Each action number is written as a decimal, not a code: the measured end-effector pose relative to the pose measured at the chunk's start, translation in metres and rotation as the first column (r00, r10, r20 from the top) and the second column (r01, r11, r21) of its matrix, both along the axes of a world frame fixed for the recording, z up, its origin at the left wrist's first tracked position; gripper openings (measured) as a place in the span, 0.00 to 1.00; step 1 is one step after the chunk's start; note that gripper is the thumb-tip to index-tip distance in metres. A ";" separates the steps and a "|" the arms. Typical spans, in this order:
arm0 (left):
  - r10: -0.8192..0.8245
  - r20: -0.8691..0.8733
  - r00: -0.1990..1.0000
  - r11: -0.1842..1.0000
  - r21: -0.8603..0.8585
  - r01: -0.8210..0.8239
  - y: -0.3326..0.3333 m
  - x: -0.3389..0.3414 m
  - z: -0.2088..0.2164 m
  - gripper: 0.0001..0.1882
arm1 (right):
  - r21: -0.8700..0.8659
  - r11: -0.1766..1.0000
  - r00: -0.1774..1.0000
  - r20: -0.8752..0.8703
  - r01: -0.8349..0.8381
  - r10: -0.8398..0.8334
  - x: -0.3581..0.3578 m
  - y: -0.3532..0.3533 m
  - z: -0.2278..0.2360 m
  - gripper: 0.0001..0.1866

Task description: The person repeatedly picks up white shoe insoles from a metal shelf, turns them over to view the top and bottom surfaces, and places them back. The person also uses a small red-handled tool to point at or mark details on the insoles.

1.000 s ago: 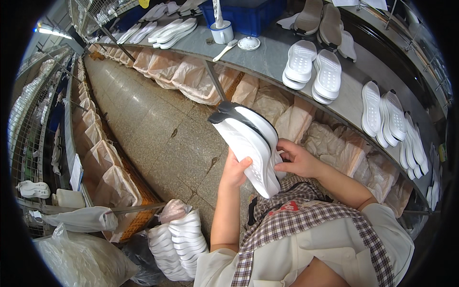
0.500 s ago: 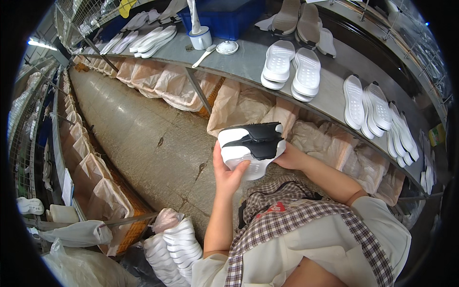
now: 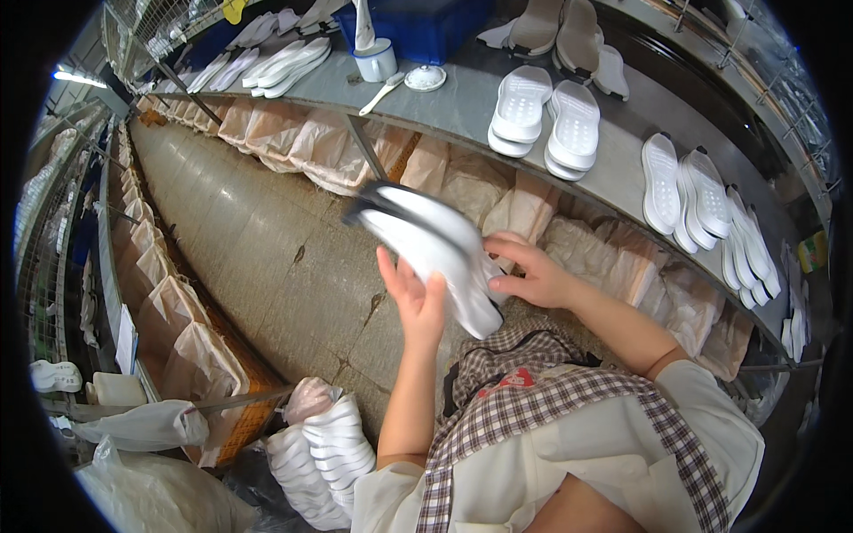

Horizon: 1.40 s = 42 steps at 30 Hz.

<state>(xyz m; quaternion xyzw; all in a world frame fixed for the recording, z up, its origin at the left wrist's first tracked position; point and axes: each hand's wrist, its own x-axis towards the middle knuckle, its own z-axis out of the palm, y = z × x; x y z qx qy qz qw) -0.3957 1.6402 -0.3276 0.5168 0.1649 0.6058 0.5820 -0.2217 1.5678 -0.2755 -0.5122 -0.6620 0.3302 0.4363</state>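
A pair of white shoe soles (image 3: 418, 233) with black edges is between my hands over the aisle, blurred by motion. They lie slantwise, one end up and left, the other down toward my apron. My left hand (image 3: 416, 298) grips them from the left, its thumb on the near side and fingers partly spread beneath. Curled at their right side is my right hand (image 3: 531, 271), with thumb and fingers on the soles near the lower end. The contact under the soles is hidden.
A long grey bench (image 3: 435, 115) bears several white soles (image 3: 573, 129), a white mug (image 3: 376, 62), a brush (image 3: 382, 94), a lidded dish (image 3: 426, 78) and a blue bin (image 3: 418, 31). Lined baskets (image 3: 329, 151) stand beneath. Bagged white soles (image 3: 333, 444) lie at lower left.
The soles have turned from sitting level to slanting, their upper end swinging left and up. My right hand has come round to their right side; my left hand has stayed near its place.
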 end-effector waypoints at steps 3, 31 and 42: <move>-0.176 0.267 0.947 0.806 -0.513 0.295 0.009 0.004 -0.003 0.19 | 0.063 0.995 0.976 0.212 -0.072 0.057 -0.001 0.008 0.024 0.27; -0.376 0.870 0.320 0.226 -0.249 0.942 -0.001 0.012 0.026 0.25 | 0.218 0.972 0.968 0.214 0.087 -0.135 -0.044 -0.036 0.050 0.51; -0.371 0.860 0.351 0.543 -0.105 0.833 0.005 0.011 0.036 0.26 | 0.331 0.944 0.916 0.376 0.010 -0.141 -0.066 -0.032 0.062 0.53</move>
